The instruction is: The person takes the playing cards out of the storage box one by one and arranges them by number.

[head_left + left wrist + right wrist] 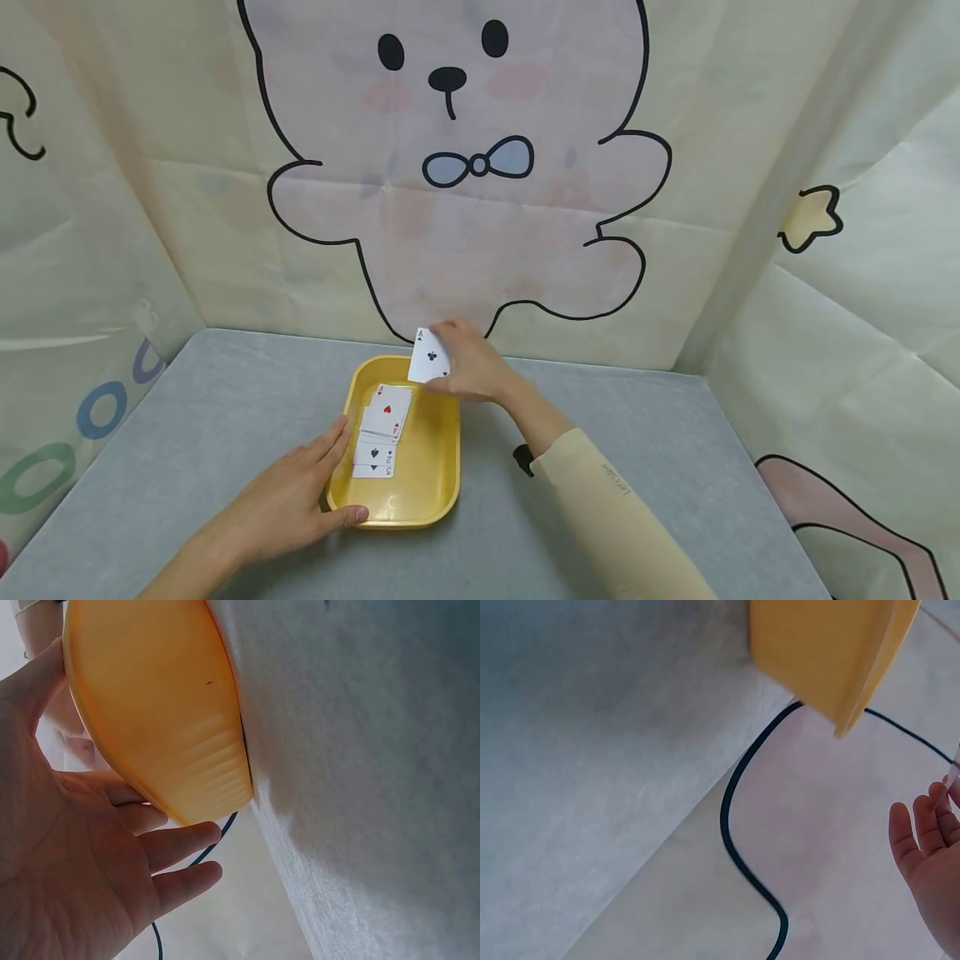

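The right hand (472,367) is pinching an ace of clubs (427,357) between thumb and fingers, holding it over the far end of a yellow tray (420,500). The left hand (300,492) is touching the tray's left side — fingers and thumb spread. Inside, an ace of hearts (387,408) is overlapping other cards (373,458).

This looks booth-like (cartoon-printed curtains (465,225) edge the table (705,475)).
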`<state>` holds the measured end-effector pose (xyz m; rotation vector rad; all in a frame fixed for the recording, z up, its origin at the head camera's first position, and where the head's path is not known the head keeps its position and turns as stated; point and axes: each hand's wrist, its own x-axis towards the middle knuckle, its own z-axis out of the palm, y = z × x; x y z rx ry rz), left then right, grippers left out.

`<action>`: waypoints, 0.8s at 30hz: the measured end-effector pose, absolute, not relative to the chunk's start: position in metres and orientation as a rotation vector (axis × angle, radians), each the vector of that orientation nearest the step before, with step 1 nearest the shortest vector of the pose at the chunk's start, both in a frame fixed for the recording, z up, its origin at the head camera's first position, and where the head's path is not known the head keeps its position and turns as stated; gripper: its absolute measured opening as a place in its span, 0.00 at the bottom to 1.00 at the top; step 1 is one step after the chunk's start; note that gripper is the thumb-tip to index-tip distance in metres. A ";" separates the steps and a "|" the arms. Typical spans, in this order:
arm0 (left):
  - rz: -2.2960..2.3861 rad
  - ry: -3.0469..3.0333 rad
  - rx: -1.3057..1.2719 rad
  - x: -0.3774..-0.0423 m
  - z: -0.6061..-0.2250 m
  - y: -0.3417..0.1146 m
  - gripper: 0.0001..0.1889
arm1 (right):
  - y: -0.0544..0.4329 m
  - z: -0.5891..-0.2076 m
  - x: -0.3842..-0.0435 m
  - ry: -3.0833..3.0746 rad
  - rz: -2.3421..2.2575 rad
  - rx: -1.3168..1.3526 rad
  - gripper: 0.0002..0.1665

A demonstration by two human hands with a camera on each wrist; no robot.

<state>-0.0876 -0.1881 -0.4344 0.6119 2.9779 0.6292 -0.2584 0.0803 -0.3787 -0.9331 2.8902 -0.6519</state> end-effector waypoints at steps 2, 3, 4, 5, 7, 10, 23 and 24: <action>0.630 2.975 0.601 -0.087 -0.435 -0.188 0.59 | 0.086 -0.379 -0.261 2.902 -0.650 -0.928 0.53; 0.629 2.974 0.595 -0.087 -0.435 -0.188 0.59 | 0.090 -0.379 -0.262 2.909 -0.646 -0.924 0.53; 0.630 2.976 0.594 -0.087 -0.435 -0.188 0.59 | 0.093 -0.379 -0.263 2.912 -0.650 -0.919 0.53; 0.632 2.979 0.595 -0.087 -0.436 -0.189 0.59 | 0.097 -0.379 -0.264 2.919 -0.641 -0.913 0.53; 0.636 2.984 0.600 -0.086 -0.436 -0.189 0.58 | 0.105 -0.379 -0.266 2.925 -0.641 -0.905 0.53; 0.641 2.990 0.607 -0.086 -0.436 -0.189 0.58 | 0.117 -0.379 -0.268 2.930 -0.653 -0.890 0.52; 0.630 2.986 0.607 -0.087 -0.437 -0.189 0.58 | 0.167 -0.397 -0.278 2.941 -0.708 -0.800 0.53; 0.628 2.987 0.608 -0.087 -0.437 -0.189 0.58 | 0.171 -0.398 -0.279 2.946 -0.715 -0.795 0.53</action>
